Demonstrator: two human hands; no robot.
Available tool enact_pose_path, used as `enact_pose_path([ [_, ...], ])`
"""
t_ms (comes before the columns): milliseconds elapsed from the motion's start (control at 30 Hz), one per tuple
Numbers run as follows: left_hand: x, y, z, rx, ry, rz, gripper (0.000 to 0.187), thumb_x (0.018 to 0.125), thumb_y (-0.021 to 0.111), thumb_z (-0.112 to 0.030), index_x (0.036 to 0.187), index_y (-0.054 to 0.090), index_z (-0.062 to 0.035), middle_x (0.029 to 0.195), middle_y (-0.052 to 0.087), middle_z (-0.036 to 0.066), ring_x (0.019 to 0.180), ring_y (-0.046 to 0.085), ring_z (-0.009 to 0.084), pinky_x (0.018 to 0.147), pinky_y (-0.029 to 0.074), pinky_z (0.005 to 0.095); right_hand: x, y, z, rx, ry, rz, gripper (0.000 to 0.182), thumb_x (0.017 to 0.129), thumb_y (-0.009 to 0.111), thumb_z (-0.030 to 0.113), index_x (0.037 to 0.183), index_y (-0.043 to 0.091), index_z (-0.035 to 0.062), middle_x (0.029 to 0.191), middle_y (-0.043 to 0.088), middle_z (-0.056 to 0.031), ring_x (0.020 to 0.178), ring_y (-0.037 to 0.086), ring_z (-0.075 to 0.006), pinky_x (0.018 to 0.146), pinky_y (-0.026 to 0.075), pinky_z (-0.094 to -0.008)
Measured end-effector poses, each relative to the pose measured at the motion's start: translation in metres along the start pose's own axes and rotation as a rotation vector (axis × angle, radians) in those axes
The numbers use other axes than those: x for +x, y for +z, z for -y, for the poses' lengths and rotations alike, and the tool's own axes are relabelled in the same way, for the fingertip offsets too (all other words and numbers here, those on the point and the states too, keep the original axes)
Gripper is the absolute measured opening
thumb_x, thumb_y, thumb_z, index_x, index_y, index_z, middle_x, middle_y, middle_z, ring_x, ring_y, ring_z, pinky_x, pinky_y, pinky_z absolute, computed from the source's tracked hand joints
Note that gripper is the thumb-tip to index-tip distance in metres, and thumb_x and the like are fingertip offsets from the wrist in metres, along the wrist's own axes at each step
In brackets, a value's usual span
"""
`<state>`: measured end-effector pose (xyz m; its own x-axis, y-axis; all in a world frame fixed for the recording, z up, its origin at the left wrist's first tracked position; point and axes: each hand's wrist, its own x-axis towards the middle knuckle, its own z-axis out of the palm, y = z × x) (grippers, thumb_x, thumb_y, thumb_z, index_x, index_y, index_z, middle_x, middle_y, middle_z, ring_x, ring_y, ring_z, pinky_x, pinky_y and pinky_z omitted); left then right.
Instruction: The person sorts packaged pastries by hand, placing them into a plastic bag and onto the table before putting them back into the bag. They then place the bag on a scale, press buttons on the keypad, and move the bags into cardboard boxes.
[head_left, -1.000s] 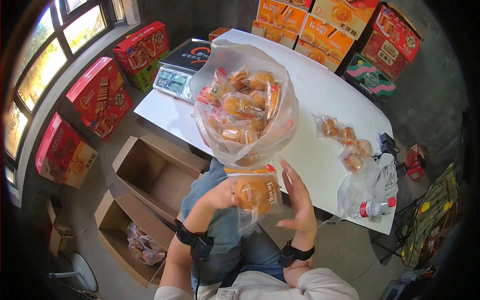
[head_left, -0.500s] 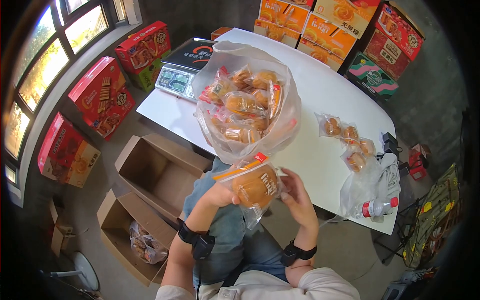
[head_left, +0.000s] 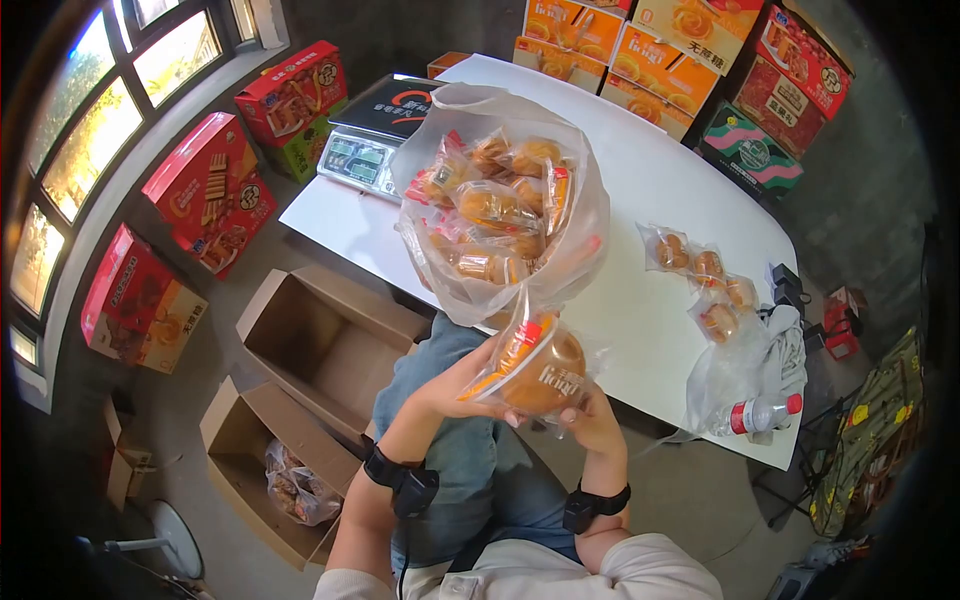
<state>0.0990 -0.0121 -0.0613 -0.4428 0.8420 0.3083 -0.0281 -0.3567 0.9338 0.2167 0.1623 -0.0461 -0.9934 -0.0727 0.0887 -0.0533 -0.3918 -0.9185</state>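
Both my hands grip a wrapped bread bun (head_left: 552, 372) in clear plastic with an orange and red band, held above my lap at the table's near edge. My left hand (head_left: 462, 385) closes on its left side, fingers partly hidden behind the wrapper. On the lower right, my right hand (head_left: 596, 418) pinches the package between thumb and fingers. Just beyond it stands a wide-open translucent plastic bag (head_left: 575, 235), filled with several more wrapped buns (head_left: 497, 205).
The bag stands on a white table (head_left: 660, 360) beside a digital scale (head_left: 360, 160). Wrapped buns (head_left: 708, 266) and a water bottle (head_left: 762, 414) lie at right. Open cardboard boxes (head_left: 325, 335) sit on the floor at left. Gift boxes (head_left: 655, 65) are stacked behind.
The bun has shifted slightly right and tilted, its printed face turning lower. My right hand has moved down from its right side to beneath its lower right edge.
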Motion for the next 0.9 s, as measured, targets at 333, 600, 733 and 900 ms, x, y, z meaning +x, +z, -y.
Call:
enact_pose_path([
  [333, 0.007, -0.001, -0.004, -0.257, -0.011, -0.119, 0.052, 0.081, 0.063, -0.008, 0.126, 0.040, 0.0040, 0.115, 0.055, 0.012, 0.108, 0.051, 0.0202, 0.095, 0.038, 0.0335, 0.021, 0.022, 0.040, -0.037, -0.460, -0.348, 0.084, 0.064, 0.080, 0.019, 0.130, 0.033, -0.0020, 0.121, 0.049, -0.0153, 0.106, 0.054, -0.0252, 0.077, 0.053, -0.0378],
  [600, 0.004, -0.014, 0.014, -0.375, 0.205, -0.845, 0.033, 0.088, 0.040, -0.023, 0.089, 0.057, 0.0055, 0.065, 0.051, 0.006, 0.060, 0.049, 0.0146, 0.060, 0.040, 0.0257, 0.107, 0.049, 0.087, -1.462, -0.680, -0.477, 0.072, 0.065, 0.072, 0.009, 0.130, 0.042, 0.0091, 0.105, 0.050, -0.0143, 0.096, 0.048, -0.0303, 0.084, 0.039, -0.0426],
  [733, 0.007, -0.010, -0.008, -0.280, 0.375, -0.997, 0.031, 0.085, 0.042, -0.027, 0.097, 0.053, 0.0006, 0.065, 0.046, 0.004, 0.058, 0.045, 0.0114, 0.055, 0.036, 0.0223, 0.116, 0.032, 0.064, -1.691, -0.523, -0.500, 0.051, 0.073, 0.067, 0.014, 0.121, 0.052, 0.0139, 0.113, 0.047, -0.0156, 0.109, 0.039, -0.0351, 0.089, 0.032, -0.0497],
  [900, 0.006, -0.005, -0.013, -0.105, 0.268, -0.853, 0.054, 0.083, 0.046, -0.032, 0.129, 0.039, -0.0041, 0.072, 0.050, 0.005, 0.058, 0.047, 0.0110, 0.052, 0.036, 0.0217, 0.091, 0.019, 0.043, -1.560, -0.571, -0.436, 0.049, 0.075, 0.062, 0.010, 0.122, 0.049, 0.0099, 0.124, 0.042, -0.0188, 0.118, 0.034, -0.0382, 0.097, 0.029, -0.0503],
])
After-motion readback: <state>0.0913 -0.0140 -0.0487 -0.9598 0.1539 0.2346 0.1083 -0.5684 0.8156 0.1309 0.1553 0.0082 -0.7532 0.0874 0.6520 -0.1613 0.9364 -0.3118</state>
